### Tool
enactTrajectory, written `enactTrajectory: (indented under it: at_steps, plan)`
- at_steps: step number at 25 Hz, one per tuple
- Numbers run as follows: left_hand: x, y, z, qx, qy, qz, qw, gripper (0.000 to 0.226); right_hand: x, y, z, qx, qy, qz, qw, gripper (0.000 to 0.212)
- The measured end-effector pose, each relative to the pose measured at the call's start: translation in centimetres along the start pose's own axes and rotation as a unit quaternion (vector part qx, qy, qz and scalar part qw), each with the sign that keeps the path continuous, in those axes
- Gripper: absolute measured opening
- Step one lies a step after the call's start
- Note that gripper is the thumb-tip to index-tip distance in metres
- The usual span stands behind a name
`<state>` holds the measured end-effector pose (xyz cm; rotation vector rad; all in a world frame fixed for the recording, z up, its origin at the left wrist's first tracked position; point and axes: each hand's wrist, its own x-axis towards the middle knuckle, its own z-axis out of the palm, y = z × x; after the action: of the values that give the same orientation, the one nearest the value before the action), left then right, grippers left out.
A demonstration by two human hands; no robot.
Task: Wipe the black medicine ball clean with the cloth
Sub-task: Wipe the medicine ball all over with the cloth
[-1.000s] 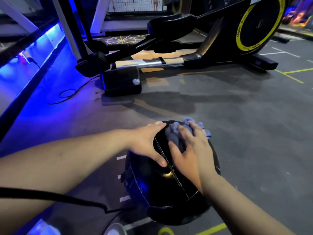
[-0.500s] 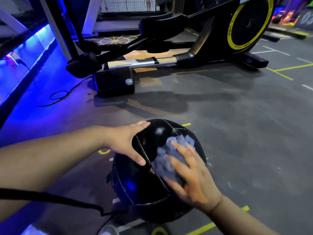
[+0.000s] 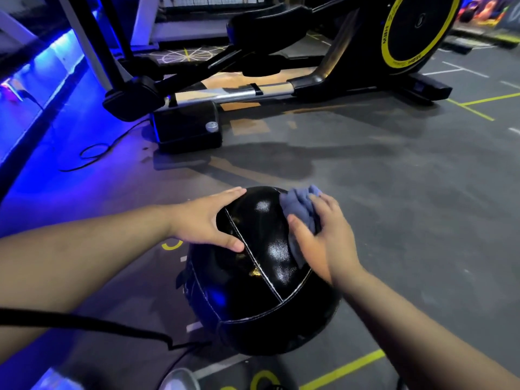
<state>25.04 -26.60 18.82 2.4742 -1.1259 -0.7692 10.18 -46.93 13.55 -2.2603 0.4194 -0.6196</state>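
Round black leather medicine ball with white stitched seams sits on grey gym floor, under both hands. Left hand lies flat on the ball's upper left side, fingers together and extended, thumb splayed toward a seam. Right hand presses a crumpled blue-grey cloth onto the ball's upper right; fingers slightly spread over the cloth, thumb alongside it. Cloth bunches out beyond the right fingertips, touching the ball. Black elliptical trainer with yellow-ringed flywheel stands well beyond both hands' fingertips.
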Motion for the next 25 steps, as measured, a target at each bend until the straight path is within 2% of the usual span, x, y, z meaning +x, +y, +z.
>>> enactTrajectory:
  at_steps: [2, 3, 6, 8, 9, 10, 12, 13, 15, 17, 19, 22, 25]
  plan:
    - [0.5, -1.2, -0.3, -0.007, 0.001, 0.016, 1.000, 0.119, -5.1, 0.1, 0.1, -0.009, 0.039, -0.093, 0.995, 0.045]
    - [0.6, -1.6, -0.5, -0.012, -0.009, 0.016, 1.000, 0.120, -7.8, 0.5, 0.6, -0.019, 0.034, -0.151, 0.988, 0.042]
    - [0.8, -2.2, -0.5, -0.022, -0.033, 0.005, 0.999, 0.126, -11.0, 2.9, 1.1, -0.092, -0.033, -0.308, 0.946, 0.043]
    - [0.5, -2.5, -0.3, -0.019, -0.041, 0.005, 0.999, 0.129, -9.2, 3.9, 0.4, -0.101, -0.047, -0.349, 0.931, 0.046]
    - [0.4, -2.5, -0.2, -0.019, -0.044, 0.001, 0.999, 0.129, -8.0, 4.0, 0.0, -0.085, -0.040, -0.335, 0.937, 0.047]
    - [0.2, -2.5, -0.2, -0.021, -0.049, -0.001, 0.999, 0.129, -6.7, 3.8, -0.4, -0.053, -0.030, -0.287, 0.956, 0.047]
    - [-0.2, -1.9, -0.2, -0.028, -0.060, -0.018, 0.998, 0.131, -3.4, 2.8, -1.1, 0.001, -0.014, -0.115, 0.993, 0.052]
    - [-0.4, -1.5, 0.0, -0.018, -0.057, -0.021, 0.998, 0.132, -1.3, 2.5, -1.1, 0.012, -0.021, -0.033, 0.999, 0.051]
    - [-0.1, -1.3, 0.5, 0.024, -0.032, -0.013, 0.999, 0.136, 3.3, 1.7, -1.4, 0.002, -0.081, 0.065, 0.995, 0.039]
    - [0.1, -1.2, 1.1, 0.033, -0.010, 0.009, 0.999, 0.139, 6.5, 0.2, -1.4, -0.006, -0.148, 0.072, 0.986, 0.034]
    - [-0.1, -0.8, 1.4, 0.028, 0.016, 0.018, 0.999, 0.140, 7.4, -0.7, -0.9, -0.005, -0.175, 0.049, 0.983, 0.030]
    - [-0.3, -1.1, 1.8, 0.028, 0.050, 0.024, 0.998, 0.135, 6.8, -0.6, -0.6, 0.011, -0.166, 0.057, 0.984, 0.022]
    - [0.1, -1.1, 1.5, 0.076, 0.057, 0.020, 0.995, 0.131, 6.4, 0.0, -1.1, 0.011, -0.143, 0.056, 0.988, 0.015]
